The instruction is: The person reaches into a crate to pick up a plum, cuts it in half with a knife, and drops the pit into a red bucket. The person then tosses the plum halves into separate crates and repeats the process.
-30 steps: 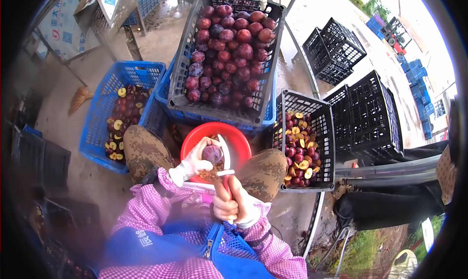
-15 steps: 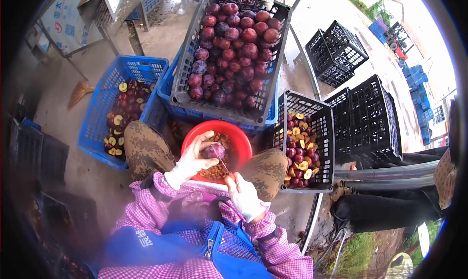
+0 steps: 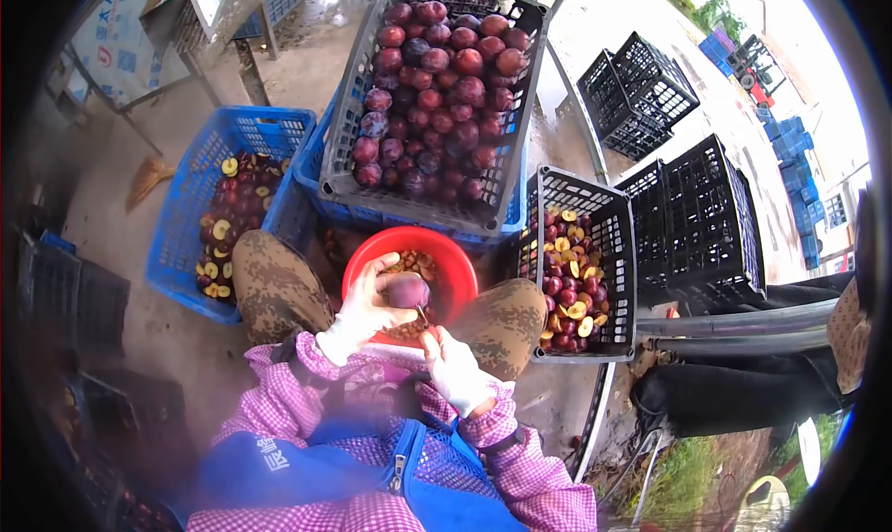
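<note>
A whole purple plum (image 3: pixel 409 291) sits in the fingers of my left hand (image 3: pixel 362 309), which wears a white glove. My right hand (image 3: pixel 456 369), gloved too, is closed around the handle of a small knife (image 3: pixel 424 315). Its thin blade meets the lower right side of the plum; how deep it goes I cannot tell. Both hands are over a red basin (image 3: pixel 462 264) between my knees, with many brownish pits (image 3: pixel 423 265) in it.
Ahead stands a black crate (image 3: pixel 423 209) of whole plums on a blue crate. Halved plums fill part of a blue crate (image 3: pixel 165 244) at left and a black crate (image 3: pixel 624 272) at right. Stacked black crates (image 3: pixel 697 221) and another person's dark-trousered leg (image 3: pixel 734 397) are further right.
The knife blade has shifted from across the plum's face to its lower right side. The plum has turned in my left hand, and my right hand has moved slightly left.
</note>
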Motion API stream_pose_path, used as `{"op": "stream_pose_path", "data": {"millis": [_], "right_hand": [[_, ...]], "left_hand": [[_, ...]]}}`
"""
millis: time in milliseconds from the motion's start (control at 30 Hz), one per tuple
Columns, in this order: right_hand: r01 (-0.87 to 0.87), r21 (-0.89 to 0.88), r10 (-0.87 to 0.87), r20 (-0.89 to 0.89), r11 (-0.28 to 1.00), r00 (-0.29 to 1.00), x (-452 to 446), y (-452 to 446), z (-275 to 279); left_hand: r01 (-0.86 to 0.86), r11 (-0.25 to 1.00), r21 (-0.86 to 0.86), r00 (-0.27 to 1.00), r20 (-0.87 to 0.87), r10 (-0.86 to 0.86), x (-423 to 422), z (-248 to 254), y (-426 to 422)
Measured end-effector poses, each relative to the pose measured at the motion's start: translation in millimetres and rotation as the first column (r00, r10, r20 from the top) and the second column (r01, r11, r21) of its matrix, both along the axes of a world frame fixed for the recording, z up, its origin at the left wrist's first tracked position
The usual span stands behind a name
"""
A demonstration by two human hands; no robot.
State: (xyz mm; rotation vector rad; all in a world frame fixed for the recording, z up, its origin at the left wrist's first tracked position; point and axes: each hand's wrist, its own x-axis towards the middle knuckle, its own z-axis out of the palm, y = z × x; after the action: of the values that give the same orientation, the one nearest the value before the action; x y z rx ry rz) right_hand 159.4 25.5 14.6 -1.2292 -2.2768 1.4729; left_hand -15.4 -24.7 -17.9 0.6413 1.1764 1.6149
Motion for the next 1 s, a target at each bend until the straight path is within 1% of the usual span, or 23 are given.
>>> {"op": "stream_pose_path", "data": {"millis": [67, 100, 167, 233, 300, 333, 400, 433, 467, 500, 533, 567, 600, 633, 667, 700, 733, 800, 833, 867, 933, 967, 1000], "right_hand": [[0.002, -0.048, -0.004, -0.042, 0.999, 0.999, -2, 0, 5], [0.001, -0.05, -0.004, -0.064, 0.999, 0.998, -4, -2, 7], [-0.004, -0.051, 0.0, -0.087, 0.999, 0.996, -8, -5, 3], [0.007, 0.055, -0.004, -0.044, 0.998, 0.999, -9, -10, -8], [0.006, 0.096, -0.006, 0.004, 0.995, 1.0, -10, -12, -14], [-0.009, 0.146, 0.002, 0.043, 0.989, 0.999, -13, -9, -12], [-0.007, 0.117, 0.003, 0.035, 0.993, 0.999, -13, -5, -1], [0.003, 0.039, -0.002, -0.031, 0.999, 1.0, -13, -3, 4], [0.007, -0.039, -0.011, -0.098, 0.999, 0.995, -13, -2, 6], [0.01, -0.044, -0.014, -0.101, 0.999, 0.995, -15, -3, 6], [0.024, -0.056, -0.032, -0.144, 0.998, 0.989, -18, -5, 5], [0.039, -0.067, -0.051, -0.187, 0.997, 0.981, -21, -7, 5], [0.045, -0.07, -0.058, -0.191, 0.997, 0.98, -25, -7, 1], [0.048, 0.057, -0.043, -0.099, 0.997, 0.994, -29, -6, -5], [0.04, 0.179, -0.04, -0.001, 0.983, 0.999, -30, -7, -9], [0.051, 0.151, -0.048, -0.021, 0.987, 0.999, -29, -6, -11], [0.061, 0.148, -0.058, -0.021, 0.987, 0.998, -28, -3, -10], [0.059, 0.005, -0.057, -0.188, 0.998, 0.981, -24, -1, -2], [0.047, -0.028, -0.052, -0.236, 0.999, 0.97, -24, 0, 9], [0.051, -0.031, -0.057, -0.24, 0.998, 0.969, -26, -3, 7], [0.114, -0.013, -0.114, -0.224, 0.993, 0.968, -34, -12, -2], [0.119, 0.042, -0.116, -0.066, 0.992, 0.991, -40, -13, -8], [0.123, 0.04, -0.12, -0.066, 0.992, 0.991, -39, -13, -12]], "left_hand": [[-0.001, 1.0, 0.022, 0.981, 0.194, -0.004, 0, -3, 3], [0.0, 1.0, 0.022, 0.981, 0.192, -0.004, 2, -3, 4], [0.092, 0.995, 0.035, 0.955, 0.281, -0.098, 7, 3, 6], [0.09, 0.996, -0.006, 0.95, 0.301, -0.084, 10, -5, 9], [0.093, 0.994, -0.055, 0.942, 0.328, -0.07, 15, -11, 6], [0.127, 0.992, -0.023, 0.906, 0.409, -0.106, 16, -8, 6], [0.186, 0.981, 0.045, 0.813, 0.554, -0.18, 14, 1, 4], [0.075, 0.997, -0.004, 0.896, 0.439, -0.066, 19, 13, 6], [0.077, 0.997, -0.008, 0.896, 0.438, -0.066, 16, 18, 9], [0.047, 0.999, -0.013, 0.979, 0.199, -0.043, 11, 22, 14], [0.018, 1.0, -0.011, 0.998, -0.053, -0.019, 9, 24, 15], [-0.023, 0.998, 0.051, 0.999, 0.042, 0.021, 10, 21, 17], [-0.016, 0.999, 0.048, 0.999, 0.038, 0.015, 16, 19, 19], [-0.064, 0.993, 0.1, 0.93, 0.368, 0.022, 25, 18, 21], [-0.124, 0.984, 0.127, 0.752, 0.659, 0.01, 30, 14, 21], [-0.047, 0.995, 0.083, 0.718, 0.695, -0.024, 23, 5, 22], [-0.037, 0.996, 0.08, 0.718, 0.696, -0.03, 23, 10, 25], [-0.065, 0.998, 0.007, 0.939, 0.339, 0.059, 25, 24, 24], [-0.064, 0.997, 0.042, 0.996, -0.064, 0.066, 19, 29, 24], [-0.059, 0.997, 0.039, 0.996, -0.068, 0.062, 19, 26, 24], [-0.094, 0.992, 0.078, 0.996, 0.009, 0.094, 19, 19, 26], [-0.111, 0.993, -0.038, 0.891, 0.438, 0.116, 26, 20, 25], [-0.107, 0.993, -0.04, 0.892, 0.438, 0.114, 25, 18, 26]]}}
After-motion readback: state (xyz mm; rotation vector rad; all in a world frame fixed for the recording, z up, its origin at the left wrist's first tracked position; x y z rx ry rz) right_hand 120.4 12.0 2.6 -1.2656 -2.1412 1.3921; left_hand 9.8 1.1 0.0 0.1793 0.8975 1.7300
